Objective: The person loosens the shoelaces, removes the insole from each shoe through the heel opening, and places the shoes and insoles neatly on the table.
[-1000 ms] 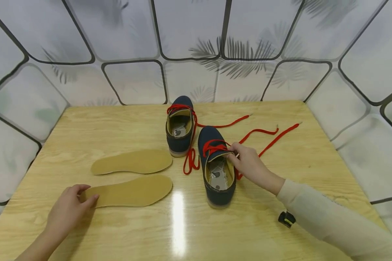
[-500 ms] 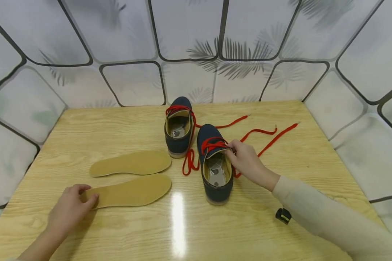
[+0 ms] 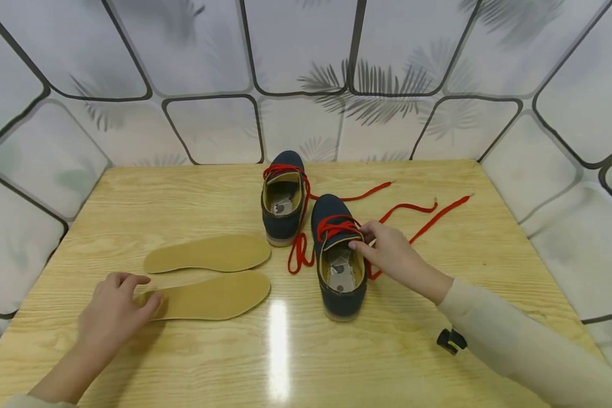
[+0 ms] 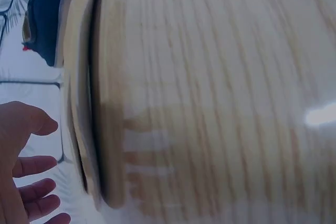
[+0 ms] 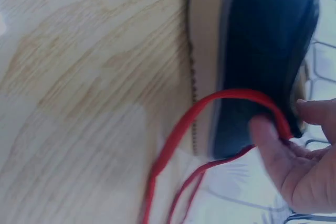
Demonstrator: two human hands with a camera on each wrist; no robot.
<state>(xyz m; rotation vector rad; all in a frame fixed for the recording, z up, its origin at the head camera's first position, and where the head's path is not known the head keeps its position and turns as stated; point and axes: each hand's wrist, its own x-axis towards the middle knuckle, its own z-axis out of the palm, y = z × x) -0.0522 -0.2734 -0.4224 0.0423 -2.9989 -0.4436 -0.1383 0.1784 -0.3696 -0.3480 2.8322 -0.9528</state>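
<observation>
My left hand [image 3: 113, 309], fingers loosely bent and spread, hovers over the near end of a tan insole [image 3: 214, 296]. In the left wrist view, a gap shows between the fingers and the insoles' edges. A second insole [image 3: 209, 253] lies just behind, parallel to the first. With thumb inside and fingers outside, my right hand [image 3: 391, 252] holds the side edge of the opening of the nearer navy shoe [image 3: 341, 294]. Red laces [image 5: 189, 116] loop past its fingers in the right wrist view. The hand hides part of the shoe's right side.
The other navy shoe [image 3: 280, 224] stands upright behind and to the left. Loose red lace ends [image 3: 438, 216] trail rightward over the wooden table [image 3: 209, 368]. A small black object [image 3: 451, 341] shows beside the right sleeve. Patterned fabric walls [image 3: 296, 124] surround the table's back and sides.
My left hand has lifted slightly off the near insole, its fingers spreading apart. The right hand remains at the nearer shoe's opening, and that shoe has shifted only slightly.
</observation>
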